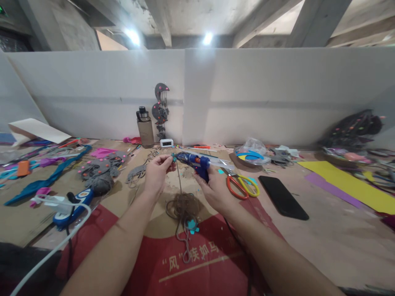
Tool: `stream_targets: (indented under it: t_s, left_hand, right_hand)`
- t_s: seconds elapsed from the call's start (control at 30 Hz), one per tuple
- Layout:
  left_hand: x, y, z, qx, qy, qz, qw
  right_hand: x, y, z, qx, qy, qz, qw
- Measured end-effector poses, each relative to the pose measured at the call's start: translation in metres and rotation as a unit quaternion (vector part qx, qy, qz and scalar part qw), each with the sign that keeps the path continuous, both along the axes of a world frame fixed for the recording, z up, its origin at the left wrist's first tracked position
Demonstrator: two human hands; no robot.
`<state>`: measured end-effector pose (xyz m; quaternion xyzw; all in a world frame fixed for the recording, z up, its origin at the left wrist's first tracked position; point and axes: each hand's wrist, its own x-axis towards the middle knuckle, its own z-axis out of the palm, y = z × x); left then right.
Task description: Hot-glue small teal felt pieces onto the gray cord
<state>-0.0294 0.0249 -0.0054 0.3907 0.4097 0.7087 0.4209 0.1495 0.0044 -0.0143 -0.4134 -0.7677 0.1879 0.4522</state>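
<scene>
My left hand (158, 172) pinches a small teal piece (173, 157), from which a strand of grey yarn (180, 179) hangs. In my right hand (212, 187) is a blue hot glue gun (202, 164) with a clear glue stick in its back. The gun's tip points left and meets the teal piece or stops just short of it; I cannot tell which. Below both hands, a loose tangle of yarn (182, 206) lies on a red and brown cardboard sheet (145, 263), beside a turquoise cutout (192, 226).
Scissors (242, 187) and a black phone (282, 197) lie to the right. At left are a grey yarn ball (103, 183), a blue power strip (74, 207) and a white cable (88, 209). A bottle (145, 129) stands near the white partition (262, 90).
</scene>
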Motion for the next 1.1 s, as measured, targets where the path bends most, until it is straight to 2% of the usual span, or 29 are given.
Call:
stream_targets:
  t_s: [0.5,0.8,0.9,1.03,1.1]
  left_hand:
    - [0.0,0.001,0.001,-0.003,-0.01,0.001,1.0]
    - [-0.001,0.001,0.001,-0.01,-0.025,-0.007,1.0]
    - [-0.003,0.001,0.002,-0.022,-0.053,-0.014,0.998]
    - [-0.005,0.002,0.0,-0.037,-0.054,-0.011,0.998]
    - [-0.005,0.003,-0.001,-0.038,-0.034,-0.013,0.999]
  right_hand:
    - [0.0,-0.002,0.002,-0.008,-0.012,-0.012,1.0]
    - [0.0,-0.001,0.005,-0.029,0.042,0.001,0.999]
    - [0.002,0.003,0.005,-0.081,0.127,0.017,0.988]
    - [0.009,0.022,-0.004,-0.204,0.287,0.076,0.933]
    - [0.013,0.034,-0.013,-0.248,0.276,0.045,0.928]
